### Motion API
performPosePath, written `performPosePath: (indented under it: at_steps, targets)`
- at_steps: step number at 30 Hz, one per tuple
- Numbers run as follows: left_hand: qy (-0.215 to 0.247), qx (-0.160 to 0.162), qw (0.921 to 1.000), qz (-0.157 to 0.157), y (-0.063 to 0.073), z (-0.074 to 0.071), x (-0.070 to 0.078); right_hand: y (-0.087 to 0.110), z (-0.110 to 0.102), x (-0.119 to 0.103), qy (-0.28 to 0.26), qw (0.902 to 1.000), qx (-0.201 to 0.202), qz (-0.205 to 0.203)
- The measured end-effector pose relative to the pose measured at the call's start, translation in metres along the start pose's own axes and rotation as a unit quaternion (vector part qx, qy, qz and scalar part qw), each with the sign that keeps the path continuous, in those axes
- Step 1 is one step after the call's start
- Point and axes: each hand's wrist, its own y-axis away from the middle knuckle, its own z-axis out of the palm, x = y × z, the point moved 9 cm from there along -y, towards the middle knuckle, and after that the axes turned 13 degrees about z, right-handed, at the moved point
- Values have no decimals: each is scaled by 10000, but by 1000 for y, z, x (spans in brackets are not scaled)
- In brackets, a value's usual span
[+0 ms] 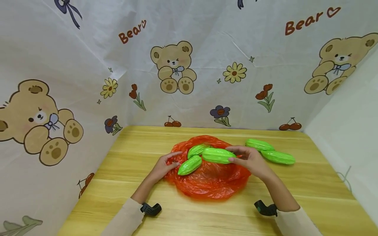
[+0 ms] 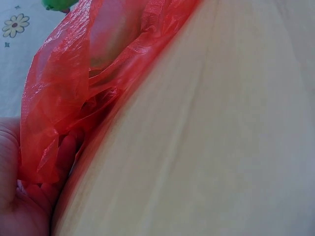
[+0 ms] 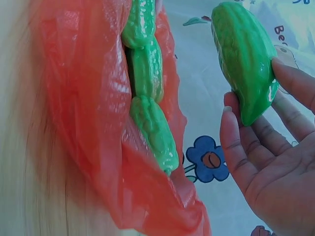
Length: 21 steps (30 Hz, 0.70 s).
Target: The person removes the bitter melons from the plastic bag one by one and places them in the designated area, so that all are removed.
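A glossy, ridged green bitter melon [image 1: 218, 155] is pinched between the thumb and fingers of my right hand [image 1: 251, 161], raised over the open red plastic bag [image 1: 206, 183]. In the right wrist view this bitter melon [image 3: 243, 59] hangs apart from the bag, its tapered end towards the palm. My left hand [image 1: 161, 167] holds the bag's left edge, the thin film lying between thumb and fingers in the left wrist view. Inside the bag lie further bitter melons [image 3: 152, 130], lined up in the right wrist view. The bag's lower folds hide part of its contents.
Two more bitter melons [image 1: 277, 157] lie touching on the wooden table [image 1: 295, 190], right of the bag. A bear-printed cloth [image 1: 206, 108] stands behind the table and along its left. A thin pale cord [image 1: 345, 177] hangs near the right edge.
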Motion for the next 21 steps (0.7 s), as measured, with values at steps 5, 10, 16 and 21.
performPosePath:
  at_steps: [5, 10, 16, 21]
  targets:
    - [-43, 33, 10000, 15, 0, -2, 1, 6, -10, 2, 148, 9998, 97, 123]
    - [-37, 65, 10000, 55, 1, -3, 3, 12, -19, 4, 261, 9994, 147, 169]
    - [-23, 40, 10000, 64, 1, -2, 3, 22, -29, 5, 228, 9994, 187, 178]
    - [75, 48, 10000, 29, 0, 1, 4, 29, -38, 8, 362, 9988, 311, 82]
